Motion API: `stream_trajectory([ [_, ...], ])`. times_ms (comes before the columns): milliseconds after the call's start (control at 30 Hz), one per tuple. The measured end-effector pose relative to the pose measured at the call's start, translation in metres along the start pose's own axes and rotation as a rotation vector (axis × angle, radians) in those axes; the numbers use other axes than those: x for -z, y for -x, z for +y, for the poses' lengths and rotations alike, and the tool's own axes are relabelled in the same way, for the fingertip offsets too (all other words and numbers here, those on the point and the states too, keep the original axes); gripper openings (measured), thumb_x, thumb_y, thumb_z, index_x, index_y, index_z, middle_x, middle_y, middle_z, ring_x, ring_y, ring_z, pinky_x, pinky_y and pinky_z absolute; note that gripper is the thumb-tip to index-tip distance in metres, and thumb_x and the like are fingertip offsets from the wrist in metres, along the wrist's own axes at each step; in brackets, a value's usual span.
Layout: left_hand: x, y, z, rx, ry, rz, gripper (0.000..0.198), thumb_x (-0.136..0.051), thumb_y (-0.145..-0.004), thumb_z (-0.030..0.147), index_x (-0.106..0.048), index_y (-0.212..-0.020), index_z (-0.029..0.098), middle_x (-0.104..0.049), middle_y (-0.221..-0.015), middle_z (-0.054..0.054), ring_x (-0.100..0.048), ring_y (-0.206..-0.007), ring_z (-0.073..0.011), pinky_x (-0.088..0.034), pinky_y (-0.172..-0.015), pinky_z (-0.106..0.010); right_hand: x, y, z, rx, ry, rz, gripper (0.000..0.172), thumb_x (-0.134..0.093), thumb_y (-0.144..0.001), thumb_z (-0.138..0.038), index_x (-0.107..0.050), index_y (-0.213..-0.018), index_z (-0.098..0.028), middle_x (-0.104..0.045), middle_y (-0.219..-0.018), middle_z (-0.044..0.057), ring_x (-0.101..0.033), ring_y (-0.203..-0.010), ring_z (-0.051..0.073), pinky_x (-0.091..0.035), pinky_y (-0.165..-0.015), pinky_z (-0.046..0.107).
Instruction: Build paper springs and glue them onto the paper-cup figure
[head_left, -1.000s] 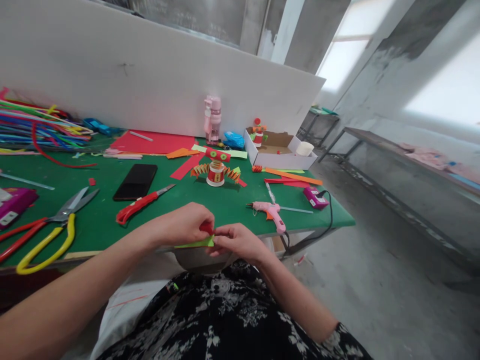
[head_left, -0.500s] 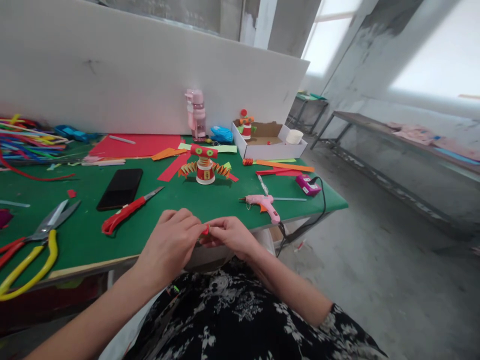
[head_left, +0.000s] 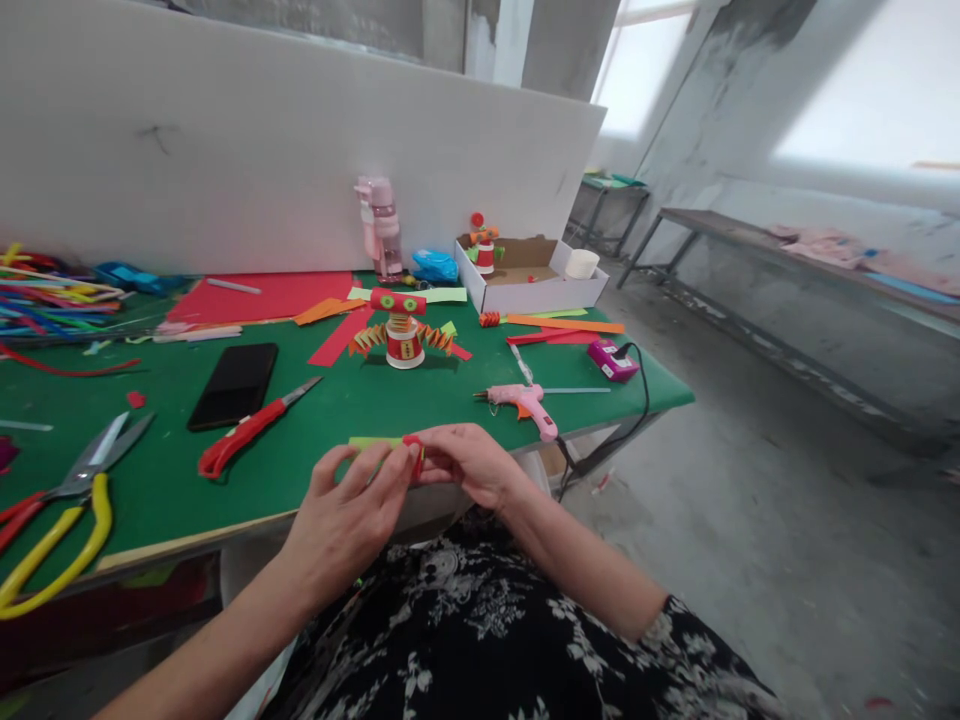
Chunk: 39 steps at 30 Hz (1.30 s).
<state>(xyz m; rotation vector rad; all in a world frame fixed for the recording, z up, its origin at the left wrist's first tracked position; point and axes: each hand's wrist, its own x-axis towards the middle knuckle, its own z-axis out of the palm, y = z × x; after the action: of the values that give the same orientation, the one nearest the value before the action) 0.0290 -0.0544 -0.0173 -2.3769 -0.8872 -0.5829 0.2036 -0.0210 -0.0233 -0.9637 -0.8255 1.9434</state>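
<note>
At the table's front edge my left hand (head_left: 349,510) and my right hand (head_left: 471,465) meet, fingers pinched together. Between their fingertips are paper strips: a red one (head_left: 415,443), folded small, and a light green one (head_left: 375,442) reaching left above my left fingers. Part of the strips is hidden behind the fingers. Beyond them on the table stands a paper-cup figure (head_left: 405,345) with a red tube head, green eyes and orange pleated arms. A red-handled craft knife (head_left: 251,430) lies left of my hands, and a pink glue gun (head_left: 523,399) lies to the right.
Large scissors (head_left: 94,460) and a black phone (head_left: 234,385) lie on the left of the green table (head_left: 337,400). Behind are red paper sheets (head_left: 270,300), a pink bottle (head_left: 384,235) and a white box (head_left: 540,297) with another figure. A cord runs from a purple block (head_left: 613,360).
The light green strip now shows to the left of the red paper, above my left fingers. My left fingers have spread along it. The view has shifted slightly.
</note>
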Motion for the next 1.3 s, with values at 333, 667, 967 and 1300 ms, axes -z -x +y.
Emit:
stream_trajectory([
  [333, 0.000, 0.013, -0.005, 0.810, 0.755, 0.209, 0.021, -0.053, -0.091, 0.027, -0.061, -0.110, 0.024, -0.064, -0.104, -0.006, -0.061, -0.095, -0.0221, -0.048, -0.083, -0.036, -0.006, -0.008, 0.003, 0.436, 0.159, 0.355, 0.032, -0.075, -0.070, -0.045, -0.075, -0.088, -0.018, -0.073, -0.080, 0.002, -0.065, -0.073, 0.016, -0.054, -0.072, 0.029],
  [667, -0.030, -0.042, 0.026, 1.325, 1.670, 0.201, 0.052, -0.080, -0.058, 0.056, -0.067, -0.090, 0.017, -0.074, -0.089, -0.006, -0.066, -0.098, -0.0260, -0.049, -0.090, -0.037, -0.016, 0.001, 0.022, 0.581, 0.233, 0.384, 0.023, -0.064, -0.081, -0.037, -0.074, -0.094, -0.020, -0.074, -0.100, 0.006, -0.065, -0.096, 0.020, -0.051, -0.090, 0.032],
  [967, -0.027, -0.027, 0.006, 1.235, 1.521, 0.053, 0.043, -0.081, -0.056, 0.056, -0.063, -0.065, 0.018, -0.065, -0.066, -0.001, -0.059, -0.065, -0.0171, -0.047, -0.062, -0.028, -0.005, 0.001, 0.015, 0.428, 0.360, 0.255, 0.020, -0.076, -0.069, -0.036, -0.076, -0.083, -0.021, -0.075, -0.090, 0.005, -0.066, -0.088, 0.022, -0.051, -0.087, 0.035],
  [1300, -0.031, -0.027, 0.007, 1.294, 1.642, 0.093, 0.042, -0.085, -0.051, 0.050, -0.063, -0.063, 0.017, -0.060, -0.060, 0.003, -0.051, -0.057, -0.0113, -0.041, -0.056, -0.023, -0.009, -0.006, 0.023, 0.381, 0.108, 0.355, 0.020, -0.081, -0.058, -0.032, -0.073, -0.070, -0.019, -0.070, -0.071, 0.000, -0.059, -0.071, 0.016, -0.048, -0.079, 0.031],
])
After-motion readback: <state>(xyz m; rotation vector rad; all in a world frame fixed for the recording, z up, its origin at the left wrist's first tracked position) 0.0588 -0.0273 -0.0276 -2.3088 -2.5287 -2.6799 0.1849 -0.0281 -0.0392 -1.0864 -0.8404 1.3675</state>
